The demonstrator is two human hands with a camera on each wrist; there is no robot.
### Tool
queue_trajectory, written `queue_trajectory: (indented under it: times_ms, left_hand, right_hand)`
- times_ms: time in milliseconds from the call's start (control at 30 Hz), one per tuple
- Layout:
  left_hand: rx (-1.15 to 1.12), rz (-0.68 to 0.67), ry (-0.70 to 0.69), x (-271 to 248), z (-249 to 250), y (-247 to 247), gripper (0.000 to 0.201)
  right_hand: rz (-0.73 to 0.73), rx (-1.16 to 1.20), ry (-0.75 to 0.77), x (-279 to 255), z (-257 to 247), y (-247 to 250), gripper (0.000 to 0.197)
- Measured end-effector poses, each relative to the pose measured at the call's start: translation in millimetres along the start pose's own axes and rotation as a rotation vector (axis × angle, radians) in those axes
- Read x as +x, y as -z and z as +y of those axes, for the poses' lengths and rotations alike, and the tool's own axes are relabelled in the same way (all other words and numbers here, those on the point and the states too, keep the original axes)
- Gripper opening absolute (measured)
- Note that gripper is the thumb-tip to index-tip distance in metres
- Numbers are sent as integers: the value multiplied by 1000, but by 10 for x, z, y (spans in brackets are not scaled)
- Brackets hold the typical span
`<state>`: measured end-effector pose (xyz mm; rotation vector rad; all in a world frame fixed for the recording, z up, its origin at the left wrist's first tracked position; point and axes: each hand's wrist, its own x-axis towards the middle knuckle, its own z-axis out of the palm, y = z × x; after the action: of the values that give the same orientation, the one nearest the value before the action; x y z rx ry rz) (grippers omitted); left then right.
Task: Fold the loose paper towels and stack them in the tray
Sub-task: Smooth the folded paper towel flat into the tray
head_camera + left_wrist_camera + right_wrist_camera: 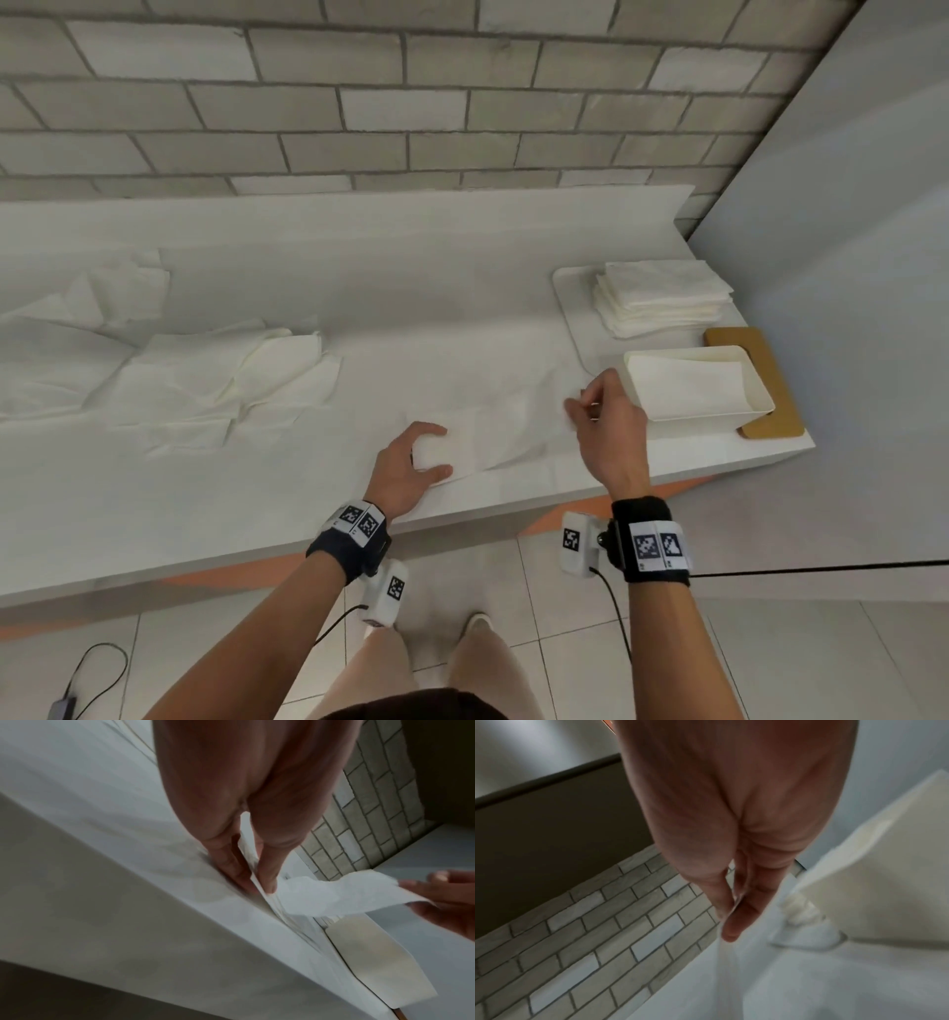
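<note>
A white paper towel (493, 437) lies spread near the front edge of the white counter (359, 288). My left hand (444, 449) holds its left end, and in the left wrist view my left hand (259, 886) pinches that edge between thumb and finger. My right hand (577, 406) pinches the right end and lifts it off the counter, so the paper towel (334, 894) hangs curved between both hands. In the right wrist view my right hand (727, 921) grips the blurred sheet. The white tray (567, 293) at the back right carries a stack of folded towels (662, 298).
Several loose, crumpled towels (205, 380) lie on the left half of the counter. A white open box (698, 380) stands on a wooden board (770, 390) just right of my right hand. A brick wall runs behind; a plain wall closes the right side.
</note>
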<state>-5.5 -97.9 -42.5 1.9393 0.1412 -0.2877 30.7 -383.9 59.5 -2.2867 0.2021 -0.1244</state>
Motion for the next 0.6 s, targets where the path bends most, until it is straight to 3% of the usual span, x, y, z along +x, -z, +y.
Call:
queue_trajectory:
  times_ms: [67,133,300,433,600]
  left_hand:
    - [36,-21,7,64,65,-128,37]
    - [67,-54,4,103,107,-246,38]
    - [59,-81,-4,128,251,-563,49]
    - [-10,-43,-8,133,421,-751,41]
    - [-61,51,-39,132,694,-860,16]
  right_hand:
    - [17,-21,101,122,73,335,21]
    - [33,-66,166,275,258,678,23]
    - [120,-160,55,693,1001,1354,29]
    - [54,-262,9,943,1509,1528,25]
    - [-16,-366,49,1167,1707,1618,22]
